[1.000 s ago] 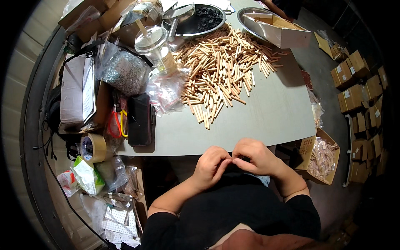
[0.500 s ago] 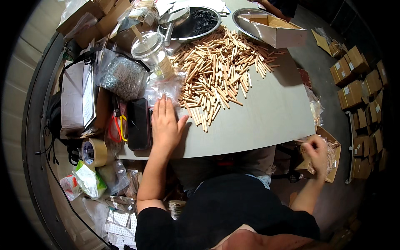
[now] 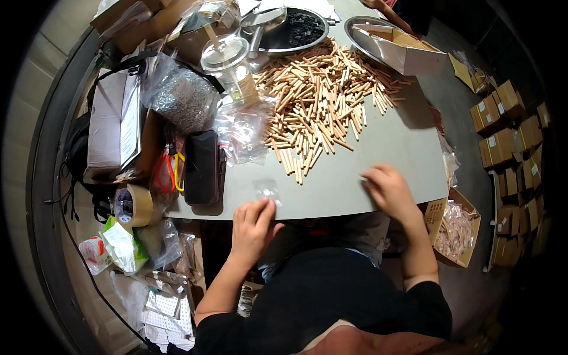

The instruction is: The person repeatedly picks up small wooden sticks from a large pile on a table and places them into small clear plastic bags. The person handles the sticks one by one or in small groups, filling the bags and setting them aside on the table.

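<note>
My left hand is at the table's front edge, its fingertips pressed on a small clear plastic bag that lies on the tabletop. Over the front right of the table hovers my right hand, fingers loosely bent and a little apart, with nothing visible in them. A heap of short wooden sticks spreads across the middle of the table. Left of the heap lie more clear plastic bags, some with small pale pieces inside. Next to these is a dark phone.
A box of filled bags stands beyond the table's right edge. Behind the heap are a bowl of black pieces and a white carton. At left sit a lidded plastic cup, scissors and a tape roll. Another person's arm shows at the back.
My left hand has drawn back from the loose bags to the table edge, with a small bag at its fingertips. My right hand has come from the box at the right to over the table.
</note>
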`<act>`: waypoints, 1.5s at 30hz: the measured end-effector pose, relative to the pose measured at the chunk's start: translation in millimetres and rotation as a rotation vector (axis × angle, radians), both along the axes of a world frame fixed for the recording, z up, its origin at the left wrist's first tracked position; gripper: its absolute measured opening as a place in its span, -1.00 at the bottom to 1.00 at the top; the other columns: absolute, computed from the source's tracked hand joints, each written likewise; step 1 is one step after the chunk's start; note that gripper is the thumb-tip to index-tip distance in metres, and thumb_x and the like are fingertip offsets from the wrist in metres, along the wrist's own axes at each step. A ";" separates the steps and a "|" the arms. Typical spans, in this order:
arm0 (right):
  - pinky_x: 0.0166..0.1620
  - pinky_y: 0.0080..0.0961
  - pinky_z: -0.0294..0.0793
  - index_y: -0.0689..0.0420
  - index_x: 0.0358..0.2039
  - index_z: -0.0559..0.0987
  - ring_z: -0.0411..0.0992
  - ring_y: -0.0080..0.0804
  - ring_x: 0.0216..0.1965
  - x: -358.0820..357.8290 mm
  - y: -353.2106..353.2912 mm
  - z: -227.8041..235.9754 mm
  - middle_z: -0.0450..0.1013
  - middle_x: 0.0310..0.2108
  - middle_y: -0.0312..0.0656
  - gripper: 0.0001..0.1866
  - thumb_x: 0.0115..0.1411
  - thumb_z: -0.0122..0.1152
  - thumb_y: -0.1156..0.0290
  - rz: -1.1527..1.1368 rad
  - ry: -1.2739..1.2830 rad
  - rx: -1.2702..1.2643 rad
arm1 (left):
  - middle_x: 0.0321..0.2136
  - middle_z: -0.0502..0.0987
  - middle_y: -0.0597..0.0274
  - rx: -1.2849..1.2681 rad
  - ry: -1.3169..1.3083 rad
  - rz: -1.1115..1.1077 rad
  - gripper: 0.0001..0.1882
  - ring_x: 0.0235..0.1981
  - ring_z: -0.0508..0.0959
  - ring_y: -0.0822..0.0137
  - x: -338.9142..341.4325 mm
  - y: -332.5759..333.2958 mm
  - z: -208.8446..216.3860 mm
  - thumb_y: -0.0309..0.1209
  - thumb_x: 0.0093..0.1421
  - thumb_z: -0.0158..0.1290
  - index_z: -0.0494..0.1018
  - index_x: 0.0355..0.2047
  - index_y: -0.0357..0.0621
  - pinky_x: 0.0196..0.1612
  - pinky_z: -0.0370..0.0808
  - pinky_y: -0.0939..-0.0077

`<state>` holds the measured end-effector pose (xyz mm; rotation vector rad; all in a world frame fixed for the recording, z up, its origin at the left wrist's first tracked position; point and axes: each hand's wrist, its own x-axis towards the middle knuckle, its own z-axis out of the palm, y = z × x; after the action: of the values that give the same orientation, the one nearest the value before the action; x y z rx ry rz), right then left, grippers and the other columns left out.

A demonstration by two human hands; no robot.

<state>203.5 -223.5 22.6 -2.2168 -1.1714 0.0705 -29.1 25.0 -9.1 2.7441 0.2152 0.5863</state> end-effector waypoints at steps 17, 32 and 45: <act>0.00 -0.26 0.45 0.20 -0.19 0.57 0.42 -0.06 -0.08 11.1 87.3 -10.5 0.45 -0.21 -0.08 -0.77 0.09 0.22 0.55 0.225 -0.202 0.108 | -0.67 0.45 0.19 -0.926 -0.129 -0.141 -0.76 -0.64 0.44 0.36 -6.6 -26.6 -10.3 -0.54 0.07 0.33 0.45 -0.59 -0.27 -0.53 0.36 0.52; 0.02 -0.18 0.46 0.17 -0.22 0.57 0.42 -0.03 -0.06 9.5 106.9 -4.3 0.43 -0.14 -0.05 -0.79 0.08 0.24 0.54 0.376 -0.202 0.037 | -0.36 0.59 0.26 -1.852 0.378 -0.165 -0.85 -0.35 0.52 0.54 7.6 -49.3 -43.6 -0.49 0.20 0.24 0.46 -0.41 -0.24 -0.28 0.44 0.65; 0.02 -0.26 0.43 0.12 -0.23 0.59 0.42 -0.19 -0.03 -8.3 71.4 -7.6 0.50 -0.17 -0.22 -0.78 0.07 0.17 0.47 0.432 -0.239 0.018 | -0.44 0.40 0.46 -2.398 0.632 -0.250 -0.79 -0.40 0.38 0.52 46.5 -72.3 -46.3 -0.38 0.17 0.27 0.42 -0.31 -0.03 -0.26 0.35 0.63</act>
<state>195.2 -152.1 15.0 -1.9586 -1.7602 -0.0290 17.4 -47.3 -55.4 0.4396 0.3260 -0.5118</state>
